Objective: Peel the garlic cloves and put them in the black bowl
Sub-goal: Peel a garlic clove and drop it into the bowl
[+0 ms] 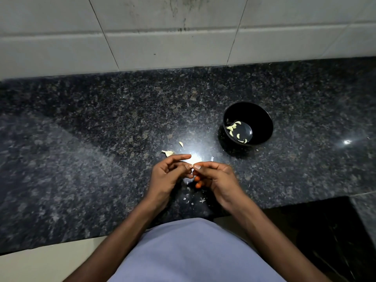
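My left hand [169, 173] and my right hand [213, 175] meet fingertip to fingertip above the dark granite counter [81, 139]. Between them they pinch a small garlic clove [191, 166], mostly hidden by the fingers. The black bowl [262, 110] stands to the right and farther back, with several peeled pale cloves [232, 128] in its bottom. An unpeeled clove [168, 153] lies on the counter just beyond my left hand, and a smaller piece [181, 144] lies a little farther back.
Bits of white garlic skin [202, 200] are scattered on the counter below my hands. A tiled wall [183, 37] rises behind the counter. At the right front the counter steps back around a dark recess [325, 231].
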